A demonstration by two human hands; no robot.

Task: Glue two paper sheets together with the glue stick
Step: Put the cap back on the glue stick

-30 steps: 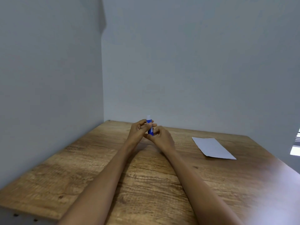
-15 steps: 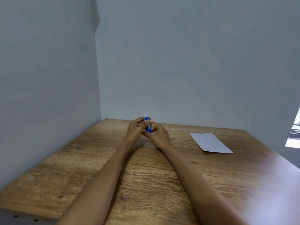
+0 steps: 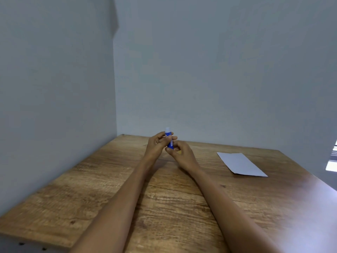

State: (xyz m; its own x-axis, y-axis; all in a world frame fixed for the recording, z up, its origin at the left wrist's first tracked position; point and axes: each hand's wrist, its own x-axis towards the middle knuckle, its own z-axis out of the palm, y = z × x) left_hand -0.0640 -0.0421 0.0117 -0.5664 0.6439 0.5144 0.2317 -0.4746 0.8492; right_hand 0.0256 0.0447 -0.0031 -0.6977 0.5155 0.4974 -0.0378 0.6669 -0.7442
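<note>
Over the last second little changed: left hand (image 3: 158,143) still gripped the upright glue stick (image 3: 169,140) mid-table while right hand (image 3: 180,154) pinched its base, likely twisting glue out; paper (image 3: 240,164) lay untouched, far right.

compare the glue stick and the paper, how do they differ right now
The glue stick is blue with a whitish top; the paper is plain white. The glue stick stands roughly upright, off the table, while the paper lies flat on it. The left hand and right hand both grip the glue stick; the paper lies untouched, off to the right of both hands. Both sit toward the far part of the table.
</note>
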